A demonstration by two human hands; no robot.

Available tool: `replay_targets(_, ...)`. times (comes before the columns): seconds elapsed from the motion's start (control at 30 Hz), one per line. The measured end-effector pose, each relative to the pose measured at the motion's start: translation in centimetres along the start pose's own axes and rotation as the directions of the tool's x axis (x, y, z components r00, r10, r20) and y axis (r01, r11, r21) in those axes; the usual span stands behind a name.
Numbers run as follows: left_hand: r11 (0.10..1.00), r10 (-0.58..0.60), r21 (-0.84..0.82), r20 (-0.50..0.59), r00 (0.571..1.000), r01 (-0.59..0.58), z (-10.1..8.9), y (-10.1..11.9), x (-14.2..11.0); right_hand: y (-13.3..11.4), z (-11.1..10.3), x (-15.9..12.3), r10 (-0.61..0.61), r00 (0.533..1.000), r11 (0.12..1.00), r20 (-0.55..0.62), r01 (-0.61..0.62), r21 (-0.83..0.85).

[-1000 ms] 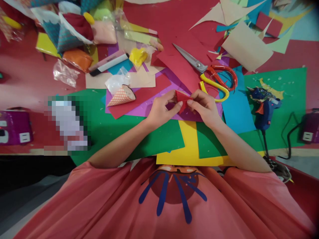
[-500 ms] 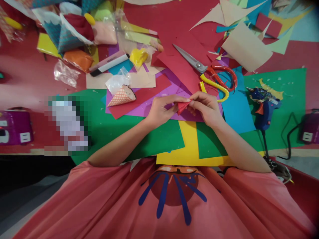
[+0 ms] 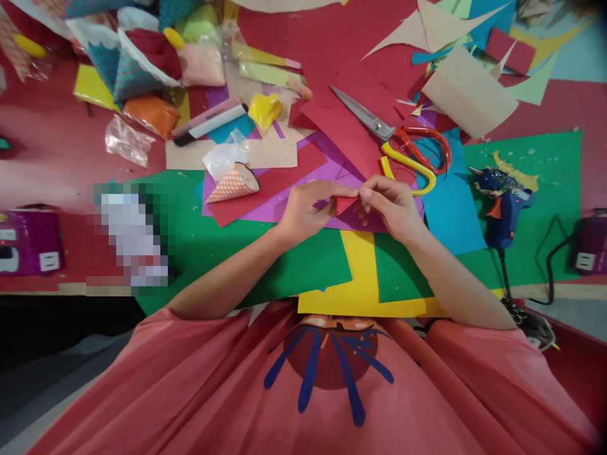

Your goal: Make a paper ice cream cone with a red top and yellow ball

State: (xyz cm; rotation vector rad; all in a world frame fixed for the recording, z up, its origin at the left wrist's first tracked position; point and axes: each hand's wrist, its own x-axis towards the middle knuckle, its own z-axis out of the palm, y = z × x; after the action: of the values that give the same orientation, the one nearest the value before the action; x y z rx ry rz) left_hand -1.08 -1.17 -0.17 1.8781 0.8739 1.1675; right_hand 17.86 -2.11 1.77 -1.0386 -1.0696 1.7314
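Between my hands is a small folded piece of red paper, a triangle in outline. My left hand pinches it between thumb and fingers from the left. My right hand has thumb and index finger pressed together at the paper's right corner; whether they grip it is hard to see. Both hands hover over purple paper. Just beyond the right hand lie scissors with one red and one yellow handle, blades pointing away to the left. A small checked cone rests left of my left hand.
A blue glue gun lies on green paper at the right, its cord running off the edge. Markers, bagged yellow clay and larger cones crowd the back left. Paper offcuts cover the back right. A blurred-out object lies left.
The red paper's visible face has changed from layered folds to a flatter triangle. My right fingertips have shifted slightly at its right corner. The scissors and cone stay put.
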Motion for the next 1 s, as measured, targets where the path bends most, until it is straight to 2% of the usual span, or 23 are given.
replay_targets(0.1,0.997,0.063,0.037,-0.009,0.998,-0.062,0.1,-0.1,0.0,-0.3,0.1,0.0,0.011,1.000,0.999,-0.014,-0.011,-0.049)
replay_targets(0.17,0.999,0.022,0.044,-0.005,1.000,-0.022,0.1,0.0,0.1,-0.4,0.2,0.0,-0.012,1.000,0.997,-0.021,0.011,-0.079)
replay_targets(0.27,0.997,-0.070,0.040,0.027,0.997,0.069,0.1,0.1,0.1,-0.4,0.3,-0.1,-0.115,0.992,0.977,-0.046,0.105,-0.186)
replay_targets(0.37,0.995,-0.100,-0.018,0.036,0.994,0.101,-0.1,0.3,0.2,-0.4,0.3,-0.4,-0.263,0.961,0.909,-0.085,0.217,-0.356)
replay_targets(0.43,0.991,-0.118,-0.052,0.030,0.993,0.120,-0.4,0.4,0.2,-0.4,0.4,-0.5,-0.319,0.942,0.873,-0.103,0.250,-0.420)
replay_targets(0.6,0.980,-0.146,-0.133,0.024,0.989,0.148,-0.6,1.0,0.4,-0.5,0.5,-1.0,-0.354,0.932,0.821,-0.084,0.266,-0.505)
replay_targets(0.73,0.978,-0.202,-0.056,0.015,0.979,0.203,-0.3,1.2,0.5,-0.4,0.4,-1.2,-0.389,0.921,0.771,-0.032,0.306,-0.558)
replay_targets(1.0,0.969,-0.237,-0.077,-0.003,0.972,0.236,-0.1,0.9,0.5,-0.5,0.5,-1.0,-0.358,0.933,0.818,-0.044,0.290,-0.497)
